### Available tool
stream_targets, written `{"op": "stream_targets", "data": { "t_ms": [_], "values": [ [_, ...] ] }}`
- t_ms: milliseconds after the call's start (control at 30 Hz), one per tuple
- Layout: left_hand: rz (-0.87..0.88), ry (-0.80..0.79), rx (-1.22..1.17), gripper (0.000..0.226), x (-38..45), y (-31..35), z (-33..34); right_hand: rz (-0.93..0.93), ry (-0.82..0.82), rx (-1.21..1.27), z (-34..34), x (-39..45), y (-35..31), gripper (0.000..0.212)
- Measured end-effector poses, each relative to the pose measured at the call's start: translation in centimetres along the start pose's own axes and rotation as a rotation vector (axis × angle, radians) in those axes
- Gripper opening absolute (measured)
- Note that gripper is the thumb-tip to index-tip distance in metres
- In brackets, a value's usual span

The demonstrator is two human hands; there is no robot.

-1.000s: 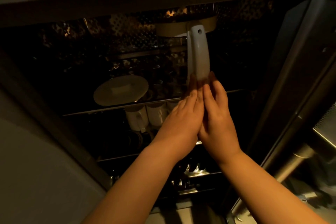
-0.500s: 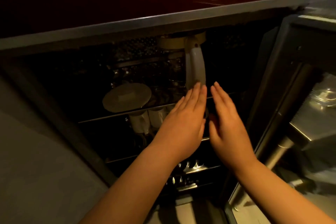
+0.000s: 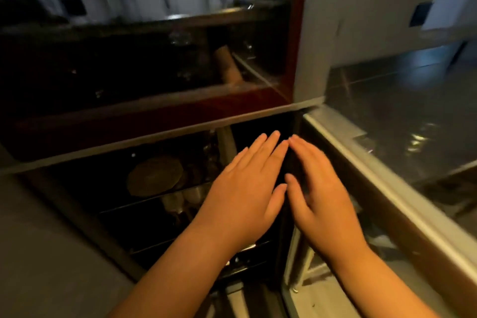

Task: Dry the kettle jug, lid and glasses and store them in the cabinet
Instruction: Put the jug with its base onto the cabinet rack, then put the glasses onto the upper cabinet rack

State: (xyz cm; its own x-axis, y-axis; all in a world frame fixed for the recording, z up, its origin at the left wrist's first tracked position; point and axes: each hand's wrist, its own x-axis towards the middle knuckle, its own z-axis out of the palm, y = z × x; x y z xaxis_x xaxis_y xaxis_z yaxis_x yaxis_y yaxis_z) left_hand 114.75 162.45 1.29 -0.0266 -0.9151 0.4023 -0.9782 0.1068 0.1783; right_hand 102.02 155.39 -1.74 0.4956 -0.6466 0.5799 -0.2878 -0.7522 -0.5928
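- My left hand [image 3: 245,188] is in the middle of the frame, fingers straight and together, palm down, holding nothing.
- My right hand [image 3: 320,199] is just beside it, fingers straight too, empty; the fingertips of both hands nearly meet at the centre of the frame.
- Both hands hover in front of the dark open cabinet [image 3: 180,214], not touching anything I can make out.
- Just above and left of my left hand, the pale handle of the kettle jug [image 3: 226,143] stands upright on the upper shelf; the jug's body is lost in the dark.
- Further left on that shelf lies the round lid [image 3: 154,175], flat and dim.
- Below it, on the next shelf, pale cups [image 3: 180,200] stand together, blurred.
- To the right of my hands, the open cabinet door [image 3: 387,201] runs diagonally toward the lower right of the frame.
- Across the upper left, a glossy dark red panel [image 3: 154,121] reflects the room.
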Motion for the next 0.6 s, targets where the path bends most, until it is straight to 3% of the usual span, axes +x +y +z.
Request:
{"op": "stream_targets", "data": {
  "t_ms": [300, 600],
  "values": [
    [0.094, -0.023, -0.079, 0.058, 7.1, 5.7, -4.8, 0.246, 0.237, -0.105, -10.8, 2.4, -2.0, 0.044],
    [0.237, -0.116, -0.183, 0.055, 16.4, 7.7, -2.4, 0.462, 0.28, -0.275, -16.2, 4.4, 2.3, 0.043]
  ]
}}
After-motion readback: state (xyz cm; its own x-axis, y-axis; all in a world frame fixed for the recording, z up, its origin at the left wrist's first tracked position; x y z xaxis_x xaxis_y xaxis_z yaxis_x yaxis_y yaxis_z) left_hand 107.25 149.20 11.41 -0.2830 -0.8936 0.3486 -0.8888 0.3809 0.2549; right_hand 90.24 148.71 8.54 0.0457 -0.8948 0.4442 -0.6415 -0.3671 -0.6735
